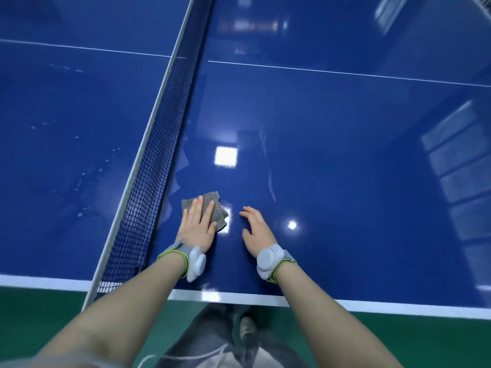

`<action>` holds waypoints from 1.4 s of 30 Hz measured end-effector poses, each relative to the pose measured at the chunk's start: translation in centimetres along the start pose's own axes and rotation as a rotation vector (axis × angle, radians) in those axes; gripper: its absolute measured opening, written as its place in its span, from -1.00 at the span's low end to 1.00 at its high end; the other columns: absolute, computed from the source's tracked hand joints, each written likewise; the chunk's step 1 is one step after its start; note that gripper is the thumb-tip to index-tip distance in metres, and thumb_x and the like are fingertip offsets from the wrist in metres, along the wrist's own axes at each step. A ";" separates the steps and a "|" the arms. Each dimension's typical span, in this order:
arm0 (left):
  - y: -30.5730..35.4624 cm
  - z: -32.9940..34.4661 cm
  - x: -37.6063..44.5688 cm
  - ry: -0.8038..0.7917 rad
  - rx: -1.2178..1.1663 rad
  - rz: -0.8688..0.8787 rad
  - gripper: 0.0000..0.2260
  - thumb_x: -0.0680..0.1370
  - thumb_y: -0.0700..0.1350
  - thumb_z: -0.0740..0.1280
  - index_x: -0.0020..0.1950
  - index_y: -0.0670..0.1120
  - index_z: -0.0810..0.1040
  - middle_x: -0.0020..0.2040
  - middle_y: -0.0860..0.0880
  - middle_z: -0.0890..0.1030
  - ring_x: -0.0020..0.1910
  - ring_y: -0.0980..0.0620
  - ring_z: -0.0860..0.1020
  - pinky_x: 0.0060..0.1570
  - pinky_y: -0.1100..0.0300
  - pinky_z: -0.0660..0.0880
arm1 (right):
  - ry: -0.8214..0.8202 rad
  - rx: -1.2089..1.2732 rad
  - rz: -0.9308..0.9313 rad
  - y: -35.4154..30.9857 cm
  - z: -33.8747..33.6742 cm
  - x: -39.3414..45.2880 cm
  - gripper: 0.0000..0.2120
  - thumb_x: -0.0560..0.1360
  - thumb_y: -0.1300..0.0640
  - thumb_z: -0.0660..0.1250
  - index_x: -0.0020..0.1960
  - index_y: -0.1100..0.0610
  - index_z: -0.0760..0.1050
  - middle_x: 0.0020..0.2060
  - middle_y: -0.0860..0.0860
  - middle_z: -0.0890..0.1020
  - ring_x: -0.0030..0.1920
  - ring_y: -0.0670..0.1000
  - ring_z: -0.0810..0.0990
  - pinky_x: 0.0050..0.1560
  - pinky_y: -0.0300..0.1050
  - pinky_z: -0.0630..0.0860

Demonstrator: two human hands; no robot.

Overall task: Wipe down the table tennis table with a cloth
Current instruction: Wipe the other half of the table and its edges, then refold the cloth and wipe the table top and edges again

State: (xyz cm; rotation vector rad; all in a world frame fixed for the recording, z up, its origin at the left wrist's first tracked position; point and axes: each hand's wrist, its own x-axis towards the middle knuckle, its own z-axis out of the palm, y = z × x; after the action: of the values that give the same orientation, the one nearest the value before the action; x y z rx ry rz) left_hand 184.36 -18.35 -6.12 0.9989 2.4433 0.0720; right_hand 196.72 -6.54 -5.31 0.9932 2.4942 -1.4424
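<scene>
A: What fills the view?
B: The blue worktop (pixel 345 155), its net (pixel 156 166) just left of the hands.
A: And the hands?
B: Left hand (pixel 198 224) presses flat, fingers straight, on the grey cloth (pixel 212 208); right hand (pixel 256 229) rests relaxed beside it.

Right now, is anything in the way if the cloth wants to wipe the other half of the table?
Yes. The net stands right beside the cloth, between it and the far half of the table. The left hand presses the cloth flat on the near side.
</scene>
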 end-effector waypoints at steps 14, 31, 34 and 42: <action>5.4 5.1 -6.7 0.027 -0.001 0.101 -0.49 0.65 -0.04 0.02 0.52 -0.05 -0.14 0.53 -0.06 -0.20 0.51 0.02 -0.20 0.43 0.11 -0.28 | -0.075 0.019 -0.114 3.1 0.5 -6.1 -0.61 0.56 0.31 0.16 0.38 0.20 0.35 0.46 -0.05 0.25 0.39 -0.04 0.31 0.14 -0.47 0.16; 8.0 -0.7 -13.3 0.421 -0.718 -0.170 -0.75 0.53 -0.20 0.24 0.18 -0.06 0.57 0.01 -0.02 0.37 0.15 -0.05 0.41 0.11 0.25 0.28 | -0.123 0.515 0.148 -3.1 -1.0 -8.4 -0.61 0.52 -0.14 0.27 0.14 0.16 0.40 0.15 0.11 0.55 0.05 0.06 0.57 -0.05 -0.15 0.47; 8.5 -3.7 -15.3 0.509 -0.817 -0.098 -0.72 0.51 -0.28 0.23 0.15 -0.08 0.59 -0.03 -0.07 0.40 0.08 -0.03 0.43 0.12 0.21 0.31 | -0.167 0.646 0.118 -6.1 -1.4 -9.0 -0.40 0.44 -0.20 0.28 0.26 0.24 0.40 0.17 0.17 0.59 0.08 0.09 0.60 0.04 -0.06 0.56; 7.2 -10.0 -21.4 0.755 -1.210 -0.032 -0.79 0.57 -0.29 0.15 -0.05 -0.12 0.57 -0.17 0.10 0.51 -0.14 0.29 0.47 0.01 0.30 0.37 | -0.108 0.846 -0.125 -13.7 -0.6 -11.6 -0.60 0.55 0.14 0.30 0.33 0.08 0.25 0.17 0.15 0.53 0.10 0.06 0.53 0.24 0.04 0.42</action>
State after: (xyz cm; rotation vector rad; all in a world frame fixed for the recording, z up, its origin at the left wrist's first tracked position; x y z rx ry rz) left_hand 197.37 -26.11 13.36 0.3513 2.2551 1.9153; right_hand 198.05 -16.44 9.66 0.7956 1.8709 -2.5923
